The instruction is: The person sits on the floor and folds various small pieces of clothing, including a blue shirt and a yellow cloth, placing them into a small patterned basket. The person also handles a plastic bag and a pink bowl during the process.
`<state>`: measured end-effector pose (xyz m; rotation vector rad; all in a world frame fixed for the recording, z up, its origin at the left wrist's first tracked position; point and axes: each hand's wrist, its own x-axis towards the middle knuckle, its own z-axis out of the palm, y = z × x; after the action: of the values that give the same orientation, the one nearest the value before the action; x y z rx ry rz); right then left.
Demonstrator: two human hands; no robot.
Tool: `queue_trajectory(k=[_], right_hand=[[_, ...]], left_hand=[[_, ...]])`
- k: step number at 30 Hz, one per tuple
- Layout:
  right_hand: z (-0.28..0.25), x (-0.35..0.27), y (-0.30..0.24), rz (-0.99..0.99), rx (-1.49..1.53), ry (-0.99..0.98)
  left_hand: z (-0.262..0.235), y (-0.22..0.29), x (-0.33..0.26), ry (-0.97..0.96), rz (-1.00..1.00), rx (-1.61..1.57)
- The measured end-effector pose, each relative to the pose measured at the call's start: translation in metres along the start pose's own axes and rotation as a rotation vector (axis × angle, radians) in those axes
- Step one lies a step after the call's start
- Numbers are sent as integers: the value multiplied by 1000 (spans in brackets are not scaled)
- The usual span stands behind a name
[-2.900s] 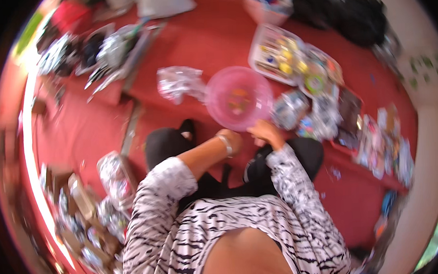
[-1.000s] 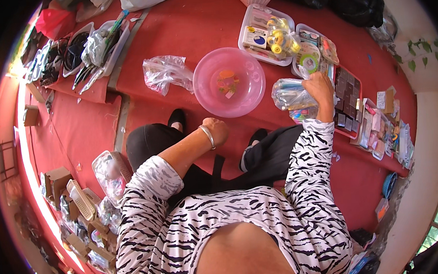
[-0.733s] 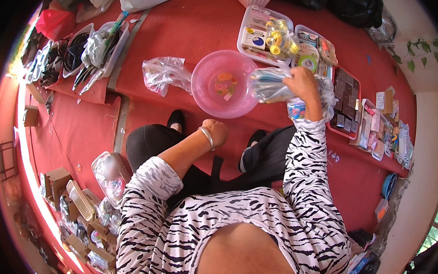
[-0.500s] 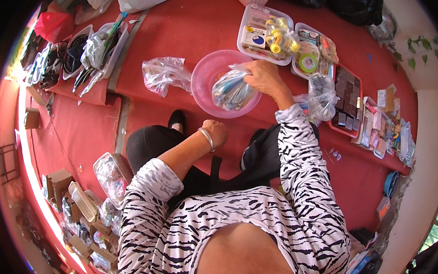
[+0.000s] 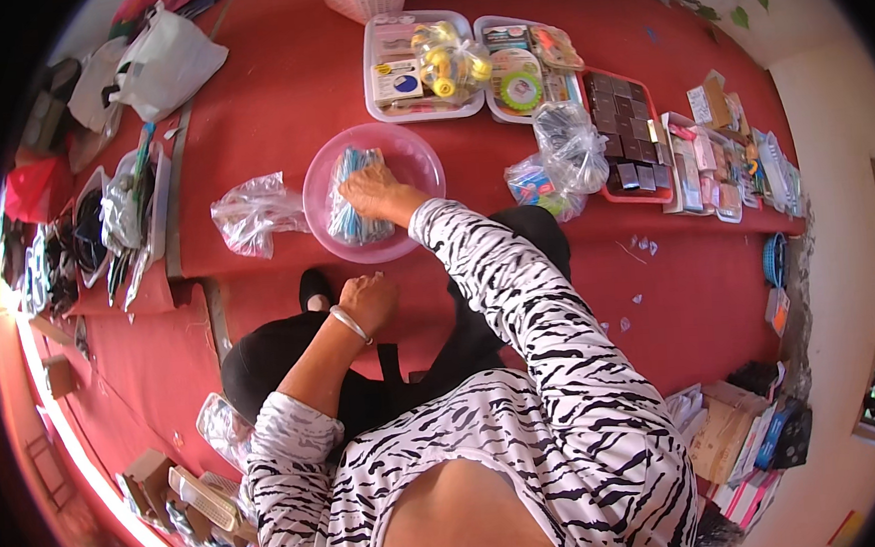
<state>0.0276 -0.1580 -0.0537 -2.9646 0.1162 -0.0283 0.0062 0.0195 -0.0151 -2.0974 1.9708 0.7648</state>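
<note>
A pink plastic basin (image 5: 429,174) sits on the red floor covering ahead of me. Inside it lies a clear plastic bag of thin blue and white sticks (image 5: 359,223), too small to tell whether they are pens. My right hand (image 5: 372,192) reaches over the basin, its fingers closed on the upper part of this bag. Near my left knee, just short of the basin, my left hand (image 5: 369,300) is curled into a loose fist, with nothing showing in it. A crumpled clear plastic bag (image 5: 256,214) lies at the basin's left side.
Two white trays of packaged goods (image 5: 377,102), one topped by a bag of yellow items (image 5: 452,60), stand beyond the basin. To the right are filled clear bags (image 5: 570,150) and a red tray of dark boxes (image 5: 629,126). Packed bins (image 5: 163,205) and a white bag (image 5: 169,59) stand left.
My right hand has lowered the bag of sticks into the basin, where it now lies flatter. My view has turned to the right; my left hand stays curled near my knee.
</note>
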Motion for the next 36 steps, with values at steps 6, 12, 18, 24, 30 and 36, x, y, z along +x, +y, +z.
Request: queue_trajectory(k=[6, 12, 18, 24, 30, 36], right_hand=[[5, -10, 16, 31, 72, -8], [-10, -13, 16, 0, 101, 101], [14, -17, 14, 33, 103, -73], [-31, -27, 38, 282, 277, -32], [-124, -116, 144, 1044, 38, 355], [-110, -208, 213, 1509, -67, 227]], left_hand=[[-1, 1, 6, -38, 4, 6], [4, 2, 14, -63, 9, -12], [6, 4, 17, -35, 10, -4], [9, 2, 24, -84, 56, -37], [-1, 12, 21, -26, 87, 7], [7, 4, 28, -67, 74, 30]])
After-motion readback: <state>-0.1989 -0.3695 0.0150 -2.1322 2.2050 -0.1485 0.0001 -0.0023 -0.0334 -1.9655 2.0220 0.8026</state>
